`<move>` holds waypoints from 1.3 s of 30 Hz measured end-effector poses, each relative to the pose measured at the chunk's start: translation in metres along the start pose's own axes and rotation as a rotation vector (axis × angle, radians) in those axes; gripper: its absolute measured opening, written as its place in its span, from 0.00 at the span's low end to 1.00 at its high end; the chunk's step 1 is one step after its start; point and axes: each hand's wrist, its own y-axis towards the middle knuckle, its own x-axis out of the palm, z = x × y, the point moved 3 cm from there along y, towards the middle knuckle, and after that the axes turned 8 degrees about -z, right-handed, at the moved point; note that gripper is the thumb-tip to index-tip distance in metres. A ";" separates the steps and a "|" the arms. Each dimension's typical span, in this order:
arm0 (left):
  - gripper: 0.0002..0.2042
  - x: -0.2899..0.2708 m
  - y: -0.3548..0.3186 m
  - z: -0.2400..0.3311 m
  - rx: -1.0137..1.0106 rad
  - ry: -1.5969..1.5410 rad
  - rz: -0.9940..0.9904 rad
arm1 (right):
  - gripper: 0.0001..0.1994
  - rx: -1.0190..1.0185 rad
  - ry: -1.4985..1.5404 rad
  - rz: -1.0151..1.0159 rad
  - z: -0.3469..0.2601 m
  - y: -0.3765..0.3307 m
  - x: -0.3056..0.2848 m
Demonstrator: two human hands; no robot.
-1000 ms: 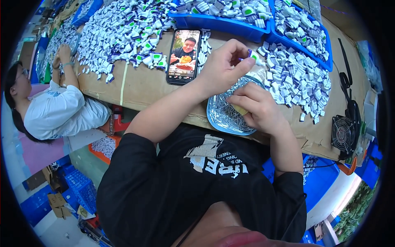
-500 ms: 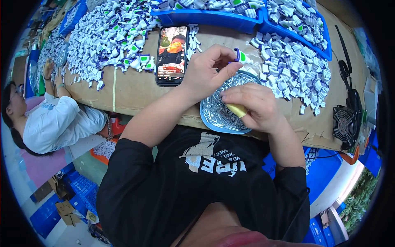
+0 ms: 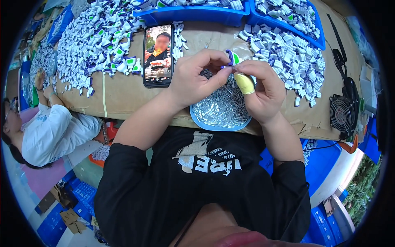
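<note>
My left hand (image 3: 195, 80) pinches a small white plastic piece with a purple edge and a green patch (image 3: 235, 59), above the tray. My right hand (image 3: 265, 88), its thumb wrapped in yellow tape (image 3: 245, 83), has its fingertips pressed together right beside that piece. Whatever those fingertips hold is too small to make out. Below both hands is a light blue tray (image 3: 218, 128) filled with thin metal pins (image 3: 224, 108); the hands cover its far part.
A phone (image 3: 157, 57) playing a video lies left of my left hand. Heaps of plastic pieces (image 3: 92, 45) spread left, with white ones (image 3: 288, 61) at right. Blue bins (image 3: 193, 17) stand behind. A small fan (image 3: 342, 117) is far right; another person (image 3: 53, 127) sits left.
My right hand has risen from the pins in the tray and met my left hand at the plastic piece. The whole view has shifted slightly.
</note>
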 end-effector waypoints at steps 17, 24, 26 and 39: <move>0.08 -0.009 0.005 0.012 0.288 0.418 0.034 | 0.25 0.073 -0.097 -0.117 -0.001 0.004 0.000; 0.07 -0.016 0.010 0.010 0.264 0.451 -0.167 | 0.29 0.194 -0.105 -0.356 0.004 0.005 0.002; 0.07 -0.029 0.017 0.007 0.096 0.562 0.010 | 0.29 0.216 -0.207 -0.219 0.012 0.003 -0.010; 0.06 -0.058 0.022 -0.023 -0.207 1.191 -0.274 | 0.29 0.358 -0.638 0.100 0.028 0.014 -0.052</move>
